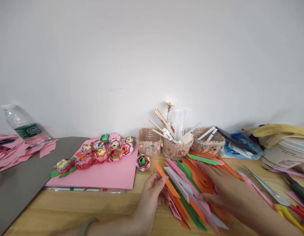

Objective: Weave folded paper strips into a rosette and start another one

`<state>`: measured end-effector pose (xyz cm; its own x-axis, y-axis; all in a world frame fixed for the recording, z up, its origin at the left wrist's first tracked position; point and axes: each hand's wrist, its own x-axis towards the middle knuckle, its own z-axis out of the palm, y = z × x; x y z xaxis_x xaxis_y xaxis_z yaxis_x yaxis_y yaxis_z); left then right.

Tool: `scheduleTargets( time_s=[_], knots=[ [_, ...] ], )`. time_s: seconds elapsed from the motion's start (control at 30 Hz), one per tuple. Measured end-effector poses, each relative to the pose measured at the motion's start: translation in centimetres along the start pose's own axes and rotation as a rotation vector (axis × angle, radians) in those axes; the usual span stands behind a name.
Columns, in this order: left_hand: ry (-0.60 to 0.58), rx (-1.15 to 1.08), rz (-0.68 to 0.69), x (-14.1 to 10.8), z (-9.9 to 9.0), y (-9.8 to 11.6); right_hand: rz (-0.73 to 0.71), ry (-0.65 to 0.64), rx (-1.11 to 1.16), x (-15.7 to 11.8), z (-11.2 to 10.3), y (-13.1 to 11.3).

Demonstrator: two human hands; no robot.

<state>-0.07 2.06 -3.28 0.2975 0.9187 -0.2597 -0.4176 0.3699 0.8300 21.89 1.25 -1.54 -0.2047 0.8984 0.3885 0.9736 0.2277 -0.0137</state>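
A fanned pile of folded paper strips (pixel 186 188) in orange, green, pink and pale lilac lies between my two hands. My left hand (pixel 153 190) is closed on the left edge of the pile, its thumb pressed on an orange paper strip (pixel 168 180). Over the right side of the pile rests my right hand (pixel 223 183), slightly blurred, thumb and fingers apart on the orange strips. A green paper strip (pixel 203 159) lies just beyond its fingertips. Near my left hand, a paper flower (pixel 143 162) with a green centre sits on the wooden table (pixel 93 208).
Several paper flowers (pixel 101 154) stand on pink sheets (pixel 112 178) at left. Behind are small wooden baskets (pixel 149 142), one full of sticks. Scissors (pixel 267 186) lie at right by a lidded tub (pixel 285 152). A plastic bottle (pixel 25 126) leans far left among pink scraps.
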Motion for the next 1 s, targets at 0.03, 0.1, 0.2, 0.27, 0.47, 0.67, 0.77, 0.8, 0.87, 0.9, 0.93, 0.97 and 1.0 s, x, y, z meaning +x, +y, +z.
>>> scheduleTargets(
  time_s=[0.03,0.1,0.2,0.27,0.47,0.67,0.77,0.8,0.87,0.9,0.93,0.97,1.0],
  knots=[
    [-0.003,0.005,0.001,0.0,0.0,0.0,-0.033,-0.048,0.018,-0.1,0.3,-0.9],
    [-0.002,0.012,0.000,-0.1,0.0,0.0,-0.032,-0.087,0.079,-0.1,0.6,-2.5],
    [0.014,0.019,0.004,-0.1,0.0,-0.1,-0.009,-0.125,0.229,0.0,0.4,-4.2],
    [0.014,0.020,0.009,-0.1,0.0,-0.1,-0.030,-0.156,0.344,0.0,-0.4,-4.7],
    [0.044,0.003,0.006,-0.3,0.2,0.1,-0.101,-0.277,0.603,0.5,-3.4,-3.2],
    [0.077,-0.029,-0.020,-0.3,0.3,0.2,0.179,-0.097,0.292,1.8,-3.5,2.5],
    [0.075,-0.040,-0.023,-0.4,0.4,0.2,0.244,-0.138,0.191,1.5,-2.7,4.6],
    [0.068,-0.039,-0.018,-0.4,0.4,0.2,0.243,-0.175,0.178,1.3,-2.5,4.8],
    [0.052,-0.037,-0.008,-0.5,0.4,0.2,0.225,-0.253,0.165,1.0,-2.1,4.8],
    [0.047,-0.035,-0.007,-0.6,0.4,0.3,0.215,-0.284,0.159,0.8,-2.0,4.5],
    [0.044,-0.033,-0.009,-0.6,0.5,0.3,0.210,-0.304,0.150,0.7,-1.9,4.2],
    [0.044,-0.030,-0.011,-0.6,0.5,0.3,0.208,-0.317,0.141,0.7,-1.8,3.9],
    [0.046,-0.026,-0.015,-0.6,0.5,0.3,0.206,-0.324,0.136,0.8,-1.8,3.5]
  ],
)
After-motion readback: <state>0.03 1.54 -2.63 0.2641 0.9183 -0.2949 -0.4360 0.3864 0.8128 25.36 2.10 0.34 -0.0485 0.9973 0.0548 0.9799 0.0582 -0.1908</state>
